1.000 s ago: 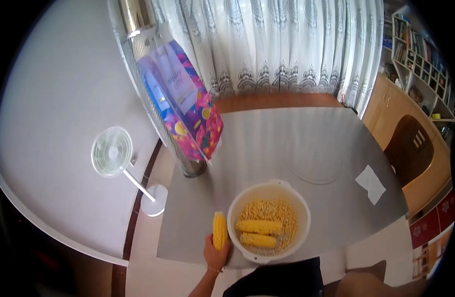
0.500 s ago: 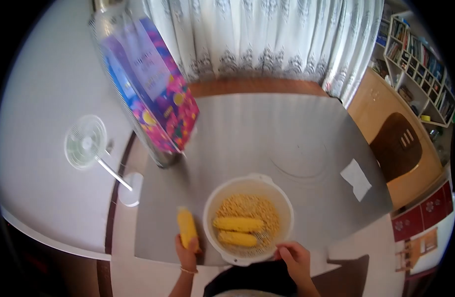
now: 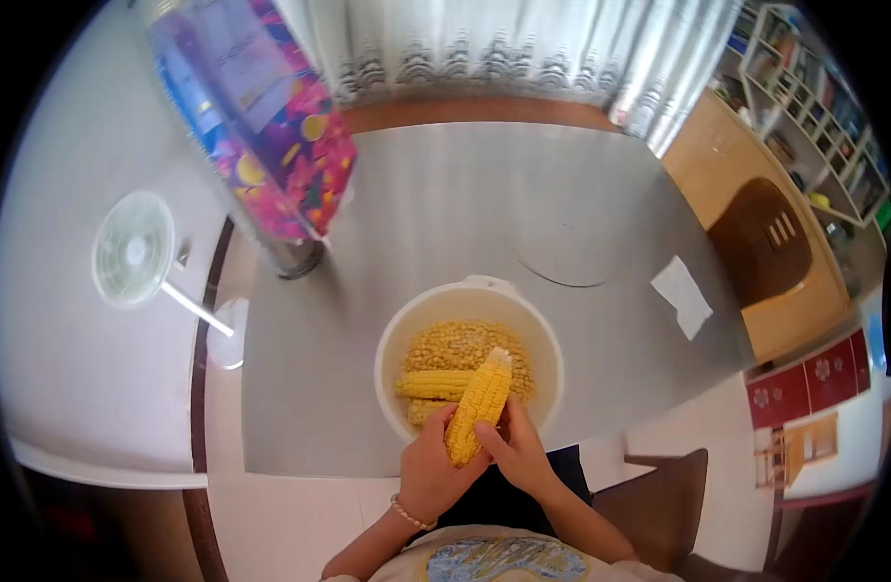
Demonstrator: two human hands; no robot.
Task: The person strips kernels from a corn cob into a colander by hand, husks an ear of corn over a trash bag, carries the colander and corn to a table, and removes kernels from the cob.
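Observation:
Both hands meet at the near rim of a white basket (image 3: 553, 373) on the grey table (image 3: 445, 194). My left hand (image 3: 434, 468), with a beaded bracelet at its wrist, is wrapped round the lower part of a yellow corn cob (image 3: 482, 403). The fingers of my right hand (image 3: 516, 448) press on the same cob from the right, its thumb on the kernels. The cob leans with its pale tip up and right. Inside the basket lie loose kernels (image 3: 455, 339) and two more cobs (image 3: 433, 384), partly hidden by the held one.
A colourful bag (image 3: 271, 126) hangs by a metal post (image 3: 295, 258) at the table's left. White paper (image 3: 682, 296) lies at the right. Beyond are a white fan (image 3: 133, 250), brown chairs (image 3: 761, 242), a shelf and a curtain (image 3: 465, 48).
My left hand has brought the cob from beside the basket to over its near rim. My right hand, out of view at first, has come in and taken hold too. The view has shifted.

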